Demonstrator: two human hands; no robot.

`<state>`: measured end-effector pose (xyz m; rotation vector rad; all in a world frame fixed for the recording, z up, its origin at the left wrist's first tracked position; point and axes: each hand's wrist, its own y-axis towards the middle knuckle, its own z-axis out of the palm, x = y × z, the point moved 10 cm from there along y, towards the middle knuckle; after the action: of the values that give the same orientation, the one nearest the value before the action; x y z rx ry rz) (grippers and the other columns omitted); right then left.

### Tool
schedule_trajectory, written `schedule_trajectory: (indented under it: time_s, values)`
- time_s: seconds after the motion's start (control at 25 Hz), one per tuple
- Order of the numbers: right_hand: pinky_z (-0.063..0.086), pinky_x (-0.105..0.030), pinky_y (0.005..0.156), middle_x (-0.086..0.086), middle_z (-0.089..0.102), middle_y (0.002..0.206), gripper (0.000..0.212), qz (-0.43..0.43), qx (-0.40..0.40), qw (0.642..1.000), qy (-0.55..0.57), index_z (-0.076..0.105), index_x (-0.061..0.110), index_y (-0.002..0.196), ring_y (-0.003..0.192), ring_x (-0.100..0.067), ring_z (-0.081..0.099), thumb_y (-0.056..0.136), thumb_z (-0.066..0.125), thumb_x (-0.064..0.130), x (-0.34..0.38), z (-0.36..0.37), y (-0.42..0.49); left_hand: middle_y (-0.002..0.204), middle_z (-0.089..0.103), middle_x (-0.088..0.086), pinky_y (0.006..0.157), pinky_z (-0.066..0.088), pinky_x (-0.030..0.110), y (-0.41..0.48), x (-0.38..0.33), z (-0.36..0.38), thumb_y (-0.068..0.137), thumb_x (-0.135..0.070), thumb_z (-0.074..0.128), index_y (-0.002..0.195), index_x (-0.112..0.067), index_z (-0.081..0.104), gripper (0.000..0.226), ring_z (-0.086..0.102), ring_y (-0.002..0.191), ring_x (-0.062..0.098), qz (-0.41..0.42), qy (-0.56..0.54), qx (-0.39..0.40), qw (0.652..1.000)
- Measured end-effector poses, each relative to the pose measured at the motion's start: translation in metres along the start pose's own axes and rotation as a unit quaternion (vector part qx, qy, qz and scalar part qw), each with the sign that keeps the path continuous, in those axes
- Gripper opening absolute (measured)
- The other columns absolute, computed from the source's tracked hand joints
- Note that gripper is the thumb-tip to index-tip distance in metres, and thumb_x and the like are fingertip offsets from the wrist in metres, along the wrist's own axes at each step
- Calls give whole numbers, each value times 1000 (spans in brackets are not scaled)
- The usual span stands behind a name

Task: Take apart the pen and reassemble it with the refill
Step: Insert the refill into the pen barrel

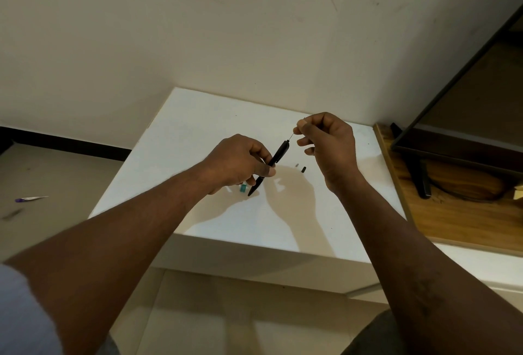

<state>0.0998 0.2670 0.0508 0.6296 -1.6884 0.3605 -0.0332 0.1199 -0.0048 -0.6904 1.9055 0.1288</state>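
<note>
The left hand [240, 162] grips the black pen barrel [268, 167] while the right hand [325, 139] pinches the thin refill [291, 136] at its open end, small parts [303, 169] on the table [198, 128] apparently awaiting refitting.

Black pen barrel [276, 160] at centre frame; white table [198, 134] beneath; small teal piece [242, 187] beside it; purple-tipped item [29, 199] at left edge; brown wooden board [458, 221] right.
</note>
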Motion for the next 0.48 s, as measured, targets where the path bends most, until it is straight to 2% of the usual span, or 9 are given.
schedule_trajectory:
  time_s: [0.28,0.48]
  values:
    - [51,-18,60,2,81,91,8,-11,6,1000,-11,73,17,89,73,-8,72,94,71,23,2,4,-4,71,77,-13,43,43,13,-2,-2,-1,79,-29,90,87,-28,79,14,68,54,5,4,-9,-2,1000]
    - [52,-31,65,0,80,96,21,-18,57,998,7,78,19,94,81,-17,74,89,72,38,8,18,-8,83,81,-7,51,52,18,-3,-10,-2,82,-32,88,92,-29,80,13,73,60,10,30,-70,-16,997]
